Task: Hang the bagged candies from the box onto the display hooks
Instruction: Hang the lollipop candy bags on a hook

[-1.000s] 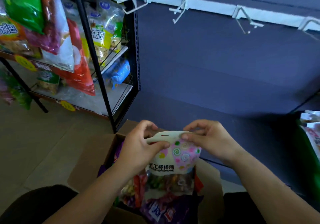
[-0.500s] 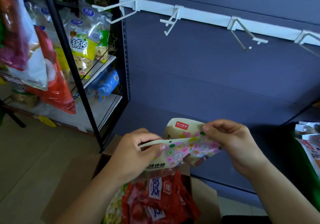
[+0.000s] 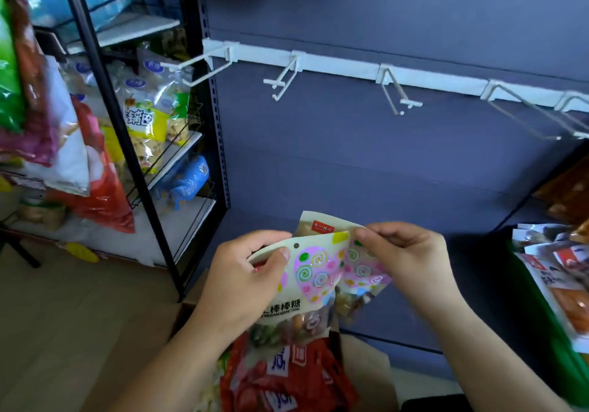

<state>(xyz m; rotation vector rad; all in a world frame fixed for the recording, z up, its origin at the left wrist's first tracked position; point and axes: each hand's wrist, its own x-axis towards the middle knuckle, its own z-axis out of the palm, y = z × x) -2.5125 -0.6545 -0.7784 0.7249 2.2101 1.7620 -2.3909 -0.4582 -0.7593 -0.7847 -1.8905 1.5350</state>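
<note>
The cardboard box (image 3: 366,373) is being largely hidden by the forearms and bags, with only a flap showing. The red bags (image 3: 287,376) beneath are being cut off by the bottom edge. A cream bag with a red label (image 3: 318,225) is being mostly covered, and its contents cannot be made out.

Compared with half a second ago, the two swirl-print bags are being drawn further apart, and the front bag's hang hole is now being shown.

The front swirl-print bag (image 3: 314,277) is being pinched at its top by the left hand (image 3: 245,281), thumb against curled fingers. The second swirl-print bag (image 3: 366,276) is being pinched at its top corner by the right hand (image 3: 404,255). Both are being held above the box, well below the display hooks (image 3: 280,81).
</note>
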